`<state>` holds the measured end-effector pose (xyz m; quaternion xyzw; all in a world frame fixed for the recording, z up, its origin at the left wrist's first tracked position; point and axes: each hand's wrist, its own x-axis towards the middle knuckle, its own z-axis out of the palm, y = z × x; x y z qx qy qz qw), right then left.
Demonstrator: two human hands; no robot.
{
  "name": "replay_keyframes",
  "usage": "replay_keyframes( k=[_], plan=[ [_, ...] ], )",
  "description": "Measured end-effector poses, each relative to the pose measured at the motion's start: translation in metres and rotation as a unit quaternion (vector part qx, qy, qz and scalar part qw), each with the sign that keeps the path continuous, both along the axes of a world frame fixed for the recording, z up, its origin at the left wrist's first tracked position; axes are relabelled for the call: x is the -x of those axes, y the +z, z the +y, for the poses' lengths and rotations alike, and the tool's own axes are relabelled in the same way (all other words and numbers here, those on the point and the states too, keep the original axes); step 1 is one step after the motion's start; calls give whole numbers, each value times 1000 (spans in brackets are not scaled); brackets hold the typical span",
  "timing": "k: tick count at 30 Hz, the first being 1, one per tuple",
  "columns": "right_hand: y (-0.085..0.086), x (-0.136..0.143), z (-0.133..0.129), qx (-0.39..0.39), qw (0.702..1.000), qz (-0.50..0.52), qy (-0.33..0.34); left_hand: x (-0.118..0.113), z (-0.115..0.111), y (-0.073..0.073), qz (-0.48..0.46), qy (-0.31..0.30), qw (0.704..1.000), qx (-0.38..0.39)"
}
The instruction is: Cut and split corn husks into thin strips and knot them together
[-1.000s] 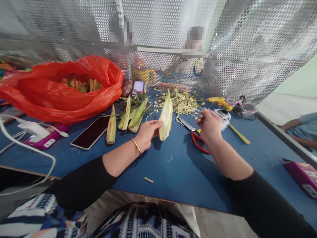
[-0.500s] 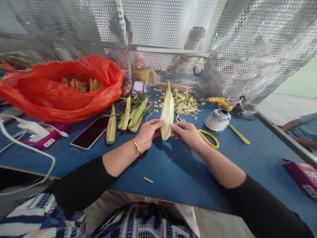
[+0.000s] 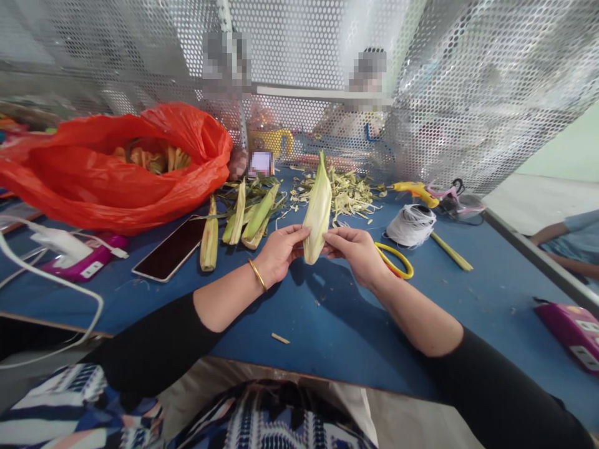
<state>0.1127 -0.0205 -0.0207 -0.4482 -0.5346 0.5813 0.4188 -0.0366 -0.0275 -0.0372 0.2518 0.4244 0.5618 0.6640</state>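
"Husk [image 3: 317,212] check, who's got it?"

"Left hand [image 3: 277,252] is pinching its left edge, right hand [image 3: 355,251] the right edge, thumbs and fingers clamped on. It's up over the middle of the blue table [image 3: 290,312]."

"And around it?"

"Yellow handle loop [image 3: 410,267] just right of the right hand, white thread spool [image 3: 410,227] beyond, more husks [image 3: 239,212] left, shreds [image 3: 353,190] far side."

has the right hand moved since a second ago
Yes, the right hand moved left, away from the white thread spool, to the pale husk.
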Motion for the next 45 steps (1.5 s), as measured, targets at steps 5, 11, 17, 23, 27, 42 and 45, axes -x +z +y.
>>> replay_keyframes(
  k=[5,11,17,23,27,42,45],
  plan=[
    [2,1,-1,11,1000,12,0,0,0,0,-2,1,1000,-2],
    [1,2,1,12,1000,8,-8,0,-1,2,8,-3,1000,-3],
    [1,1,-1,6,1000,25,-18,-1,-2,2,22,-8,1000,-7],
    [0,1,1,-17,999,28,-37,0,-1,-2,27,-15,999,-18],
    [-1,1,1,-24,999,26,-30,-1,0,-1,28,-19,999,-15],
    [-11,1,-2,-208,964,-163,-18,-4,-11,5,241,14,962,-129],
    [-15,1,-4,-266,934,-240,0,-5,-11,5,231,-8,968,-99]
  ],
)
